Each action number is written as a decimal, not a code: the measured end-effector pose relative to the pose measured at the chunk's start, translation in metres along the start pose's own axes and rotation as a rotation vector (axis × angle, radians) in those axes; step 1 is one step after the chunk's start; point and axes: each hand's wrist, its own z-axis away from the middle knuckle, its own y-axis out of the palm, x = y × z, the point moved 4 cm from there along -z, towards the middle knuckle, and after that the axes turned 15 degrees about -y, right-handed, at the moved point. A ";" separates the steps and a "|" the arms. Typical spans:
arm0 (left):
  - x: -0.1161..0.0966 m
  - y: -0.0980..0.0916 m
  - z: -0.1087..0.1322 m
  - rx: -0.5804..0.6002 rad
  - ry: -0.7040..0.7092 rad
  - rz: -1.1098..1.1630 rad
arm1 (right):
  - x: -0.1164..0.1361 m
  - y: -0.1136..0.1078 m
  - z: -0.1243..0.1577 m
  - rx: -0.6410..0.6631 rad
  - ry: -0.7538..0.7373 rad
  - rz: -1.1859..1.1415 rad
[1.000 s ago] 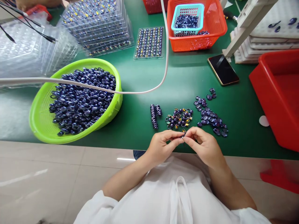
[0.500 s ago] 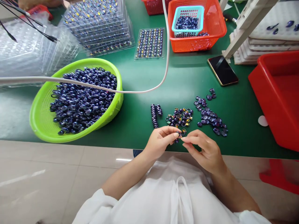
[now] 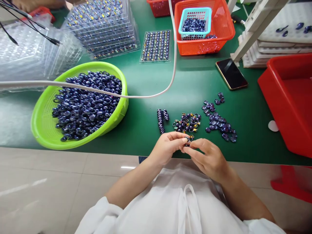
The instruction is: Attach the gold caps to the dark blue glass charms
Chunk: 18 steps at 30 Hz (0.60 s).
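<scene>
Close to the front edge of the table, my left hand (image 3: 167,147) pinches a small shiny dark-blue ring (image 3: 187,141) between thumb and fingers. From the other side, my right hand (image 3: 209,159) closes its fingertips on the same ring, whose lower part is mostly covered. Just beyond my fingertips lies a small pile of dark rings with gold-coloured stones (image 3: 188,123). Left of that pile are two short rows of dark-blue pieces (image 3: 160,121), set side by side. A scatter of flat oval dark-blue pieces (image 3: 218,122) lies to the right.
A green basket (image 3: 36,130) heaped with dark rings stands left, a white cable (image 3: 146,96) crossing over it. Behind are stacked clear trays (image 3: 133,35), a filled tray (image 3: 156,45) and an orange basket (image 3: 179,47). A phone (image 3: 231,74) and red bin (image 3: 275,94) are right.
My right hand has moved left and in against the ring, its fingertips now meeting my left hand's. My left hand has stayed almost in place.
</scene>
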 end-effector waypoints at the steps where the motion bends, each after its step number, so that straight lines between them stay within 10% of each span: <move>1: -0.001 0.000 0.000 0.010 -0.006 -0.001 | -0.001 0.000 0.000 0.009 -0.002 -0.011; 12: -0.012 0.000 0.010 -0.102 0.253 -0.170 | -0.006 -0.009 0.007 -0.125 0.163 -0.100; 18: -0.012 0.003 0.009 -0.042 0.166 -0.166 | -0.007 -0.011 0.007 -0.052 0.125 -0.099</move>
